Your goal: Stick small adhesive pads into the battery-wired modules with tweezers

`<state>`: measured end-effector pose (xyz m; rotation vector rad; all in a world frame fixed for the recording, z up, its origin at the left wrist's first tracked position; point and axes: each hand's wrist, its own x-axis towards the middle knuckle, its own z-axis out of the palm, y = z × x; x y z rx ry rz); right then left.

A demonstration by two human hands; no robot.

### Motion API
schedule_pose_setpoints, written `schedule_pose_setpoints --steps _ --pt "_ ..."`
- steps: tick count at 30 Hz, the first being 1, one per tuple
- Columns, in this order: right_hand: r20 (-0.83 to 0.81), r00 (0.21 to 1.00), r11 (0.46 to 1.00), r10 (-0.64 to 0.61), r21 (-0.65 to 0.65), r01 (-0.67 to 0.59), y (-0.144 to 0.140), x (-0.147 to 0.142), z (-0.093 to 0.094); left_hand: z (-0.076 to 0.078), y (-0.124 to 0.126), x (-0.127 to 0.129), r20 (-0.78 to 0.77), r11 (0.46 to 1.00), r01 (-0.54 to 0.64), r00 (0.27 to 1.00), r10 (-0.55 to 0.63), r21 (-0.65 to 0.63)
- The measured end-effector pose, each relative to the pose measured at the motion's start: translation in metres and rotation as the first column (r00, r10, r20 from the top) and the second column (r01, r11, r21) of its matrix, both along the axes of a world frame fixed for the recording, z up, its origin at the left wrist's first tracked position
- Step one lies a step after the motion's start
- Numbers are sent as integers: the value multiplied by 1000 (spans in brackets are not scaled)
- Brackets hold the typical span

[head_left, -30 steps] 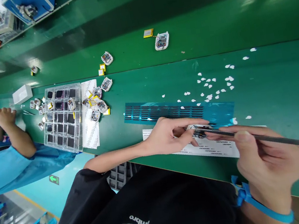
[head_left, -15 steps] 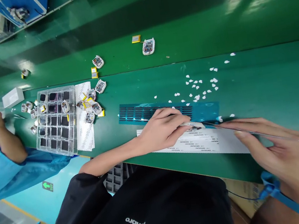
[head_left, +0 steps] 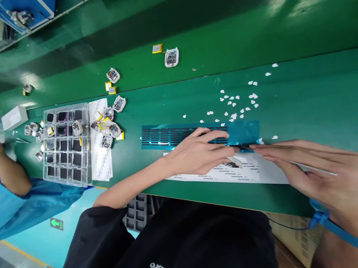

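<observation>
Left hand (head_left: 199, 153) flat on blue adhesive strip sheet (head_left: 179, 134), pinning it. Right hand (head_left: 323, 174) pinching thin tweezers (head_left: 308, 166), tip at sheet edge. Small module (head_left: 234, 163) just below on white paper (head_left: 261, 173), untouched; many peeled white bits (head_left: 239, 103) beyond.

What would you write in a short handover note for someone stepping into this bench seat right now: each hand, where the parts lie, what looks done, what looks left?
Left hand: flat on the blue strip sheet, fingers covering the small white module on the paper sheet.
Right hand: holds thin tweezers, tips at the blue sheet's near edge.
Peeled white bits lie scattered beyond the sheet, so some pieces appear already used.
Clear tray and loose modules sit to the left; these look still to be worked.
</observation>
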<state>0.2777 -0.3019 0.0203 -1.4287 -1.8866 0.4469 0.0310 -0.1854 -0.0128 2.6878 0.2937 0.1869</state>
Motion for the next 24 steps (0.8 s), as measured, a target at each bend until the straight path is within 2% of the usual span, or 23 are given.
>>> schedule_pose_setpoints --steps 2,5,8,9,10,11,12,13,14,15,16,18,19,20,22,24 --pt "58 998 998 -25 51 22 2 -1 10 0 1 1 10 1000 2 1000 -2 -5" --pt "39 989 985 -146 98 142 11 -7 28 -1 2 0 75 1000 16 997 -17 19" --pt "-11 988 980 -157 123 157 30 -17 42 1 1 -9 284 994 109 953 -110 20" --pt "-17 991 980 -131 147 132 38 -20 44 3 1 -13 386 996 86 920 -71 -23" --pt "-21 995 978 -100 184 102 46 -23 45 4 2 -17 479 993 3 876 53 -114" --pt "-22 997 969 -79 234 82 54 -27 45 6 4 -21 542 958 -129 801 252 -255" --pt "-13 997 955 -74 289 75 62 -29 43 8 7 -24 543 864 -259 690 478 -431" --pt "4 996 939 -85 336 79 68 -32 39 10 11 -27 476 717 -343 565 674 -607" --pt "24 995 922 -100 379 84 73 -35 35 12 16 -29 363 547 -362 463 808 -755" --pt "42 992 909 -117 407 90 76 -37 29 15 21 -30 237 384 -323 412 880 -865" --pt "53 990 901 -130 424 95 76 -39 24 17 25 -30 123 240 -251 407 905 -938" --pt "72 992 892 -105 449 62 73 -42 15 21 31 -30 -50 8 -118 476 878 -993" --pt "86 993 887 -81 460 33 70 -43 13 23 32 -29 -102 -69 -84 501 859 -994" --pt "111 992 885 -57 466 -1 66 -44 12 25 31 -28 -137 -116 -74 513 847 -991" --pt "197 980 886 17 452 -106 59 -45 15 28 29 -26 -174 -148 -90 494 852 -985" --pt "282 955 886 90 415 -205 54 -46 22 31 26 -24 -194 -165 -103 442 876 -981"
